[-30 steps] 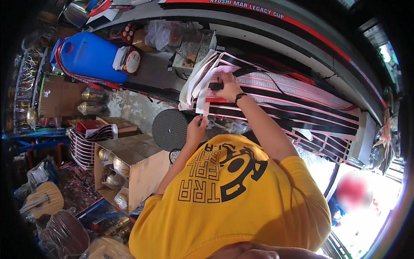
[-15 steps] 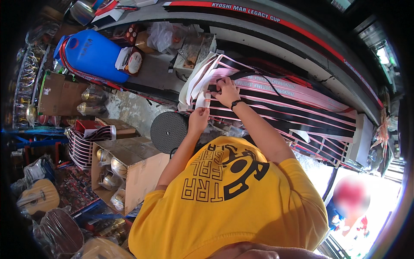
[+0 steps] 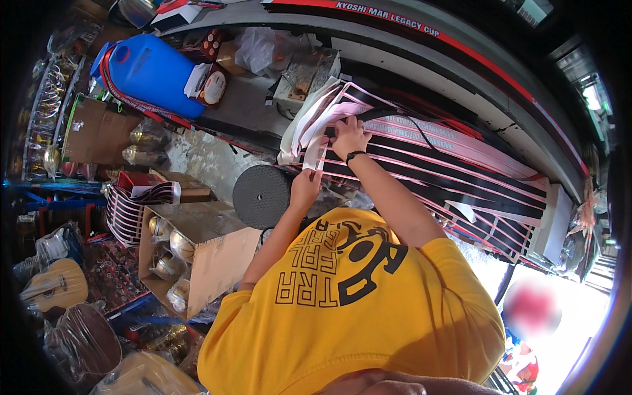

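A stack of long black strips with pink edges and white backing (image 3: 421, 172) lies across the work surface in front of me. My left hand (image 3: 305, 188), at the near left end of the stack, pinches the lower end of a narrow white strip (image 3: 316, 155). That strip runs up toward my right hand (image 3: 351, 138), whose fingers are bent over its upper end beside a small dark patch. Pale loose sheet ends (image 3: 309, 122) curl up just left of my right hand. The exact grip of the right fingertips is partly hidden.
A round black stool (image 3: 261, 196) stands left of my left forearm. Behind it are a blue plastic drum (image 3: 155, 76) and a clutter-covered box (image 3: 306, 82). An open carton (image 3: 210, 263) holds wrapped gold balls. A wrapped guitar (image 3: 56, 286) lies lower left.
The view has shifted slightly. My left hand has drawn a little down from the right one, and more of the white strip shows between them. The right hand stays at the strip's upper end.
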A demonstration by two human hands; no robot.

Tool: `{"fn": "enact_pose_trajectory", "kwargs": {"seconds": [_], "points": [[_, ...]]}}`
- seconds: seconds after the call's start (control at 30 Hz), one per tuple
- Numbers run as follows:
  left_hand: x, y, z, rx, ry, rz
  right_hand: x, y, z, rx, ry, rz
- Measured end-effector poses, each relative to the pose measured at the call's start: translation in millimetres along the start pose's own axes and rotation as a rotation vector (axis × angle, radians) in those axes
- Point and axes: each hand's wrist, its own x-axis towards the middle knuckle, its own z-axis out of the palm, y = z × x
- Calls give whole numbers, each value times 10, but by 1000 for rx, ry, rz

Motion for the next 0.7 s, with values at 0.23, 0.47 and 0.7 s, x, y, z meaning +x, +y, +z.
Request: {"fn": "enact_pose_trajectory", "kwargs": {"seconds": [0.23,0.47,0.7], "points": [[-226,31,-213,39,-24,-32,33,-24,-60,-25,-95,40],[-412,-168,-399,234,-178,-107,59,-24,-59,-34,-100,40],[-691,-424,-528,-226,-191,-270,41,132,-59,88,-152,-37]]}}
